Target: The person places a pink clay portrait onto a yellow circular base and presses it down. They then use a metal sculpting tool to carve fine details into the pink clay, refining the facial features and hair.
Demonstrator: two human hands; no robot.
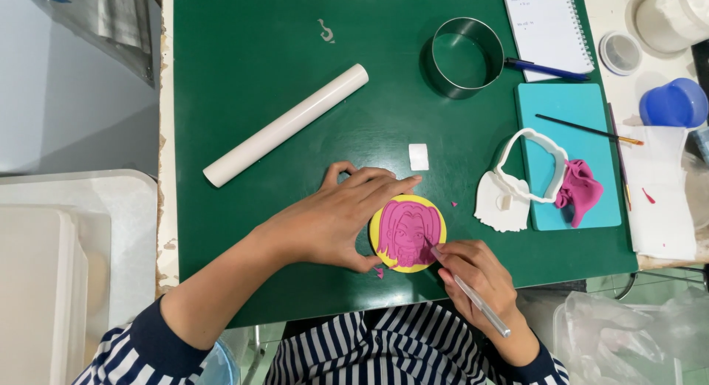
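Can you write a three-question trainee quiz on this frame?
1. True or false: the left hand touches the yellow disc.
2. What does the right hand hold? A) rolling pin B) thin tool C) paintbrush
3. Fill in: the pink lump lies on the ____ pad.

Key: 1 true; 2 B, the thin tool, its tip at the disc's pink relief; the rolling pin and paintbrush lie apart on the green mat; 3 teal.

One rolling pin, one metal ring, two brushes, perhaps two white cutters.
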